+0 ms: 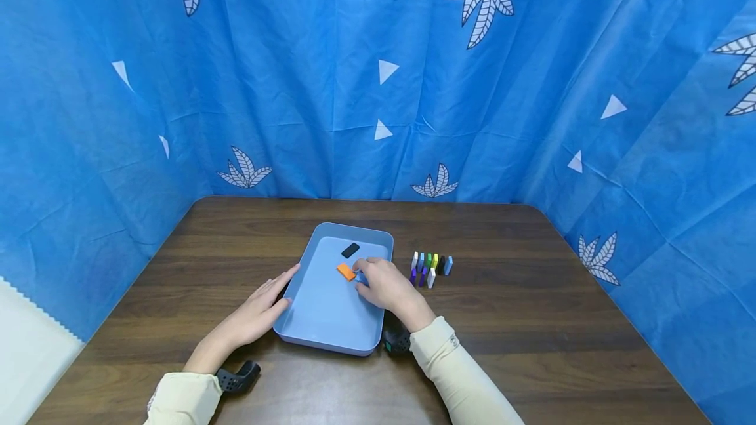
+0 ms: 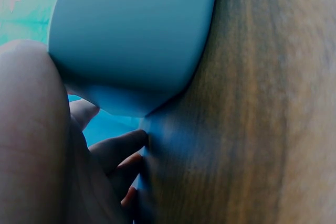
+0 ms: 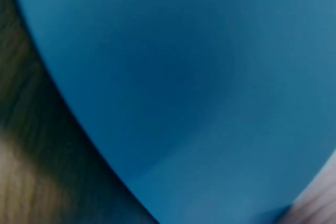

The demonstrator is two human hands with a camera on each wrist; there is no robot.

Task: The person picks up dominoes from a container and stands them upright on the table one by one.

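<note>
A shallow light-blue tray lies on the table. My left hand rests along its left side with straight fingers; in the left wrist view, the thumb lies against the tray's outer wall. Reaching over the right rim, my right hand pinches a small blue block, mostly hidden by the fingers. Just left of those fingertips, an orange block lies flat on the tray floor. Farther back in the tray is a black block. The right wrist view shows mainly the tray's blue surface.
Right of the tray, several small upright blocks stand in two short rows: white, blue, green, yellow, black and purple. The brown wooden table runs back to a blue patterned curtain. Each wrist wears a black device.
</note>
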